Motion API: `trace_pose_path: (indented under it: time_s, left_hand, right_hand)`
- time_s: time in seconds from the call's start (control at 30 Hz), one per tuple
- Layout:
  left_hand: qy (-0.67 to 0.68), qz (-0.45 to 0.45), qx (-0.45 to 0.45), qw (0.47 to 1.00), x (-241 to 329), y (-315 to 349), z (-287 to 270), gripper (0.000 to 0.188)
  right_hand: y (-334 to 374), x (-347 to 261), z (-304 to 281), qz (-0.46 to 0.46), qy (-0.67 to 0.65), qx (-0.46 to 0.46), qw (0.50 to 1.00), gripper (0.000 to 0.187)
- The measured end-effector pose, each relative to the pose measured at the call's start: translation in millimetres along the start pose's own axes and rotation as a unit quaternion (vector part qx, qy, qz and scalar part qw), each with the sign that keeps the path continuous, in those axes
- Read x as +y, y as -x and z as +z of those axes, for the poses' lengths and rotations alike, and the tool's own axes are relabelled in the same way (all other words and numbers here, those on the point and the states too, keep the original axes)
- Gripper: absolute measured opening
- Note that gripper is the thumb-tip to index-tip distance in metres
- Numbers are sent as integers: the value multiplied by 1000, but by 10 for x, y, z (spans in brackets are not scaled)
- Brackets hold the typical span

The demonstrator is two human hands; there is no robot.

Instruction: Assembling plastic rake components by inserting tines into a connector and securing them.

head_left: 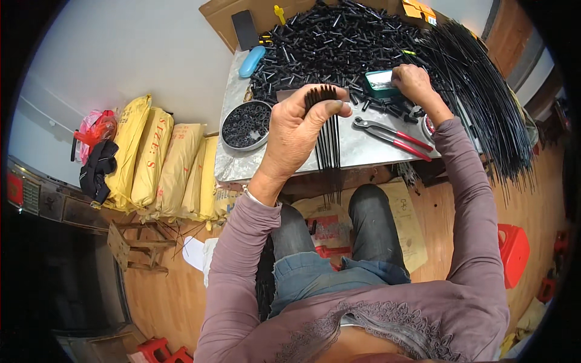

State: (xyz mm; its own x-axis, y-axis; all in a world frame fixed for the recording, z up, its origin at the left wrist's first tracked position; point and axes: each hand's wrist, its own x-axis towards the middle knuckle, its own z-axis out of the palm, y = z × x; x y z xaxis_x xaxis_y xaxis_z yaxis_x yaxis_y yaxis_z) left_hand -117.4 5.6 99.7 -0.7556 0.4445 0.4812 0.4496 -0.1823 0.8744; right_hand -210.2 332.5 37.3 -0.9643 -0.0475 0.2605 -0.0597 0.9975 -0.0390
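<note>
My left hand (293,130) is closed around a bundle of thin black rods (327,142). Their upper ends fan out above my thumb, and the shafts hang down past the table's front edge. Over at the right, my right hand (416,85) has its fingers curled together at the side of a small teal box (378,91) with something pale and shiny in it. Whatever those fingertips pinch is hidden. Red-handled pliers (396,138) lie on the table (357,157) between the two hands.
A big heap of short black tubes (327,45) covers the table's back. Long black rods (484,91) spill over its right edge. Left of my left hand stands a round tray (266,136) of small black parts, with a blue case (252,62) behind it. Yellow sacks (151,157) lean against the wall.
</note>
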Motion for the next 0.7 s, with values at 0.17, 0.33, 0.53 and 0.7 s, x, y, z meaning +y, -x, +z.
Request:
trace_pose_path:
  time_s: [0.17,0.33,0.53,0.7]
  left_hand:
    - [-44,30,2,999,-23,-36,14,21]
    - [-19,14,25,999,7,-15,38,19]
    - [8,0,32,999,13,9,63,19]
    - [9,-11,18,1000,22,18,99,21]
  right_hand:
    - [-110,82,39,-45,1,-21,999,13]
    - [-124,82,-18,-131,58,16,990,11]
    - [-74,148,-20,-81,75,22,994,10]
    - [58,156,-192,-107,14,99,989,10]
